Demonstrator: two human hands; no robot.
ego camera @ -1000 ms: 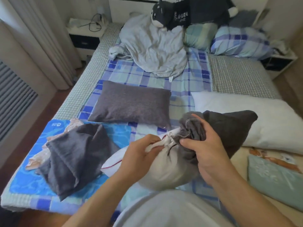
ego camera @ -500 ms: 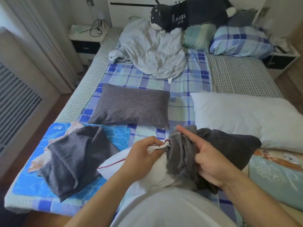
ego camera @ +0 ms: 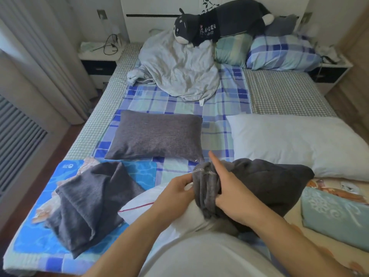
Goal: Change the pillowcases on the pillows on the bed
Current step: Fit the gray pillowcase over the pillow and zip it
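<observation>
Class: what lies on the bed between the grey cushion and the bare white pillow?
In the head view, only plaid sheet shows between the grey cushion and the white pillow.

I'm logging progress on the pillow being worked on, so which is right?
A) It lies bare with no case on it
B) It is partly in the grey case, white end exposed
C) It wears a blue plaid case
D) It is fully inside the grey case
B: the grey pillowcase is bunched over the far part of the pillow, whose white end shows beneath the left hand and right hand.
</observation>
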